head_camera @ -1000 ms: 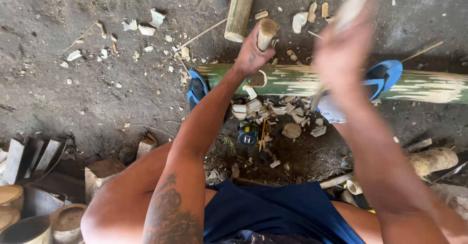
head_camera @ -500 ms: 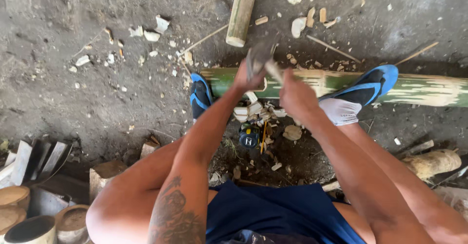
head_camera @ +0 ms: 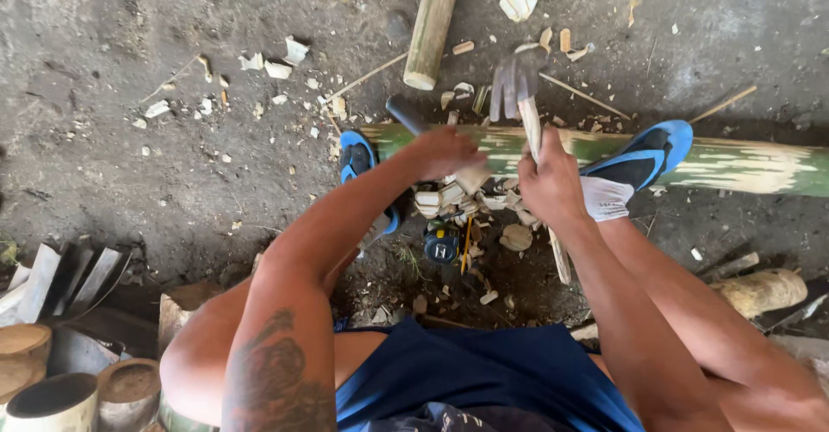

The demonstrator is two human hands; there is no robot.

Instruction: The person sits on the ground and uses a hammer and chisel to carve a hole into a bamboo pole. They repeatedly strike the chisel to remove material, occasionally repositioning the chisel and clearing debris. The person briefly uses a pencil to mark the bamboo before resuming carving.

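Two hands: my right (head_camera: 553, 186) grips a hammer (head_camera: 518, 82), left (head_camera: 445, 151) clasps a chisel (head_camera: 406, 113) on pale-shaved green bamboo (head_camera: 743, 160); chip-strewn dirt floor (head_camera: 129, 182).

Right hand (head_camera: 553, 182) grips hammer (head_camera: 516, 82) at twelve o'clock; left hand (head_camera: 445, 151) rests on green bamboo pole (head_camera: 734, 160).

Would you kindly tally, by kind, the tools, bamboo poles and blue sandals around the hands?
Hammers: 1, in the right hand, hammer
Chisels: 1, in the left hand, chisel
Tape measures: 1
Bamboo poles: 2
Blue sandals: 2
Total: 7
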